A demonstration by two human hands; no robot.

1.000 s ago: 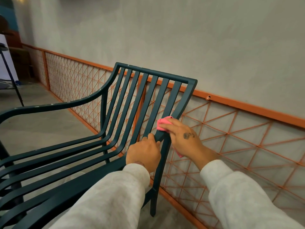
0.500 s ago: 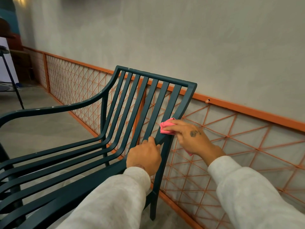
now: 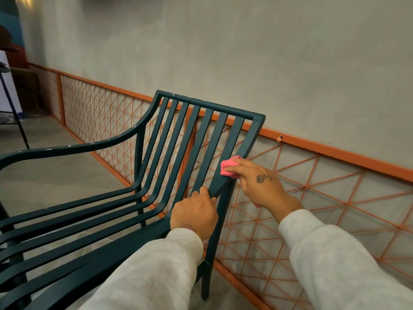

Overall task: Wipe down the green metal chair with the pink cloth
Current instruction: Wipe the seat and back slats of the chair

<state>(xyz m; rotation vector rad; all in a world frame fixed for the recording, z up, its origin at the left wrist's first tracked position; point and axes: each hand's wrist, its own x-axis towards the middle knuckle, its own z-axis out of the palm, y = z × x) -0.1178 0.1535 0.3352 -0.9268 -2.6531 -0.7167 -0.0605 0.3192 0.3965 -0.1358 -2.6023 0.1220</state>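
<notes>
A dark green metal chair [image 3: 207,108] with a slatted back and seat fills the left and middle of the head view. My right hand [image 3: 261,182] presses a bunched pink cloth [image 3: 229,167] against the chair's right back post, about halfway up. A bit of the cloth also shows below my right wrist. My left hand [image 3: 194,217] grips the near armrest where it meets that post, just below and left of the cloth. Both arms wear light grey sleeves.
An orange wire-grid fence [image 3: 312,198] runs along the grey wall right behind the chair. The floor [image 3: 55,171] is grey concrete. A thin dark leg of a stand [image 3: 15,115] rises at the far left edge.
My right hand has slid the pink cloth a little way up the right back post. My left hand has kept its grip on the armrest. The view has tilted slightly.
</notes>
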